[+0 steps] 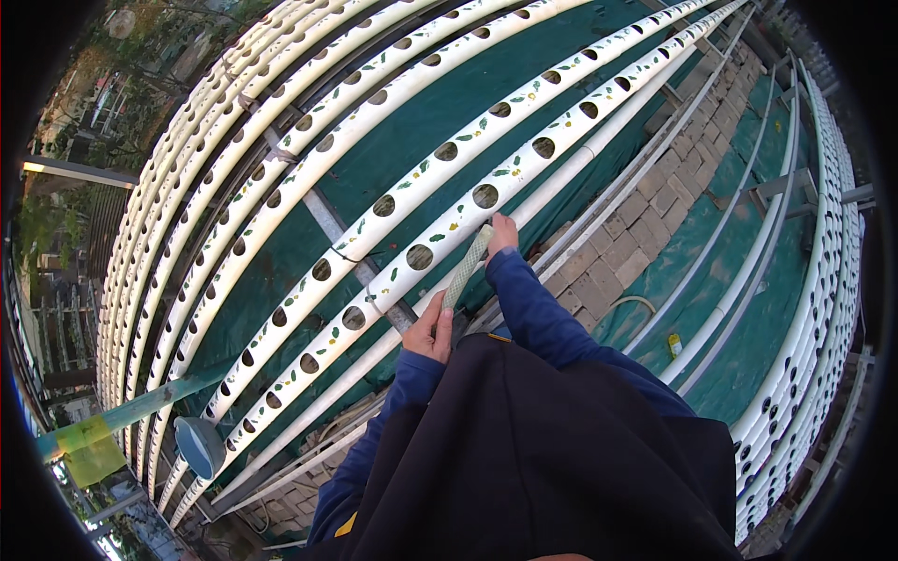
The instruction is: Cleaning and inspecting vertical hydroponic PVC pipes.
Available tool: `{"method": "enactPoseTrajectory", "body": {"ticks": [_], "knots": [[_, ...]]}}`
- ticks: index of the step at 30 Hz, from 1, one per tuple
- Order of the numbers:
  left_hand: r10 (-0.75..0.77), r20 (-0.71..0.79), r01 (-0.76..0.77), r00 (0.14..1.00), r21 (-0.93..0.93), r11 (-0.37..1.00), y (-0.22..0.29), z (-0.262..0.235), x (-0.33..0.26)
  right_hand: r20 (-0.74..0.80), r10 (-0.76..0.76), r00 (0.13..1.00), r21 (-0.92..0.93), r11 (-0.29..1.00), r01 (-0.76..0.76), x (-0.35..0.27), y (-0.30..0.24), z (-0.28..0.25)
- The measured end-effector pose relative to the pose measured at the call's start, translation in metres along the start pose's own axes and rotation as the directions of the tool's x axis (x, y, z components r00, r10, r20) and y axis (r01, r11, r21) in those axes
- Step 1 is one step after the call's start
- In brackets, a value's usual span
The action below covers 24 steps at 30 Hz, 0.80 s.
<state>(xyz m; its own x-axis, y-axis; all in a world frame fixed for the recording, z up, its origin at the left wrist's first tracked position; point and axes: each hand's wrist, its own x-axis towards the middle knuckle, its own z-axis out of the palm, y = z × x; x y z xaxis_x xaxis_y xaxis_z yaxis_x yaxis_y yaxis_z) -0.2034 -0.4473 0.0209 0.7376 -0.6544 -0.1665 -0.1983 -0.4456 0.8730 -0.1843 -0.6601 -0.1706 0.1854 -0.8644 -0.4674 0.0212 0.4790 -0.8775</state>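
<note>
In the head view, mid-frame, the left hand (430, 329) and right hand (500, 234) both clasp a hose (466, 268) aimed at a pipe (440, 234) hole; a loose hold could let water miss.

White pipes (412, 252) with round holes run in close rows ahead of the hands, so there is little room between the far rows at upper left. Wider gaps open between the nearer pipes, showing green sheet (468, 103) beneath. A grey metal bar (327, 220) crosses under the pipes and blocks part of those gaps. The left hand (430, 329) and right hand (500, 234) grip a mesh hose (466, 268) lying across the nearest pipe, beside one hole. To the right a brick path (645, 224) lies open between thin pipes (617, 178) and a further pipe rack (823, 309).
</note>
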Motion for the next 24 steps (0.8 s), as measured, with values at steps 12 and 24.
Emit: {"method": "enactPoseTrajectory", "body": {"ticks": [12,24], "knots": [[-0.063,0.013,0.061,0.998,0.107,0.992,0.013,0.035,0.034,0.676,-0.666,0.315,-0.562,-0.191,0.805,0.126,-0.195,-0.029],[-0.347,0.123,0.257,0.930,0.459,0.850,0.009,0.086,0.042,0.928,-0.368,0.051,-0.107,-0.132,0.985,0.167,-0.223,-0.033]]}}
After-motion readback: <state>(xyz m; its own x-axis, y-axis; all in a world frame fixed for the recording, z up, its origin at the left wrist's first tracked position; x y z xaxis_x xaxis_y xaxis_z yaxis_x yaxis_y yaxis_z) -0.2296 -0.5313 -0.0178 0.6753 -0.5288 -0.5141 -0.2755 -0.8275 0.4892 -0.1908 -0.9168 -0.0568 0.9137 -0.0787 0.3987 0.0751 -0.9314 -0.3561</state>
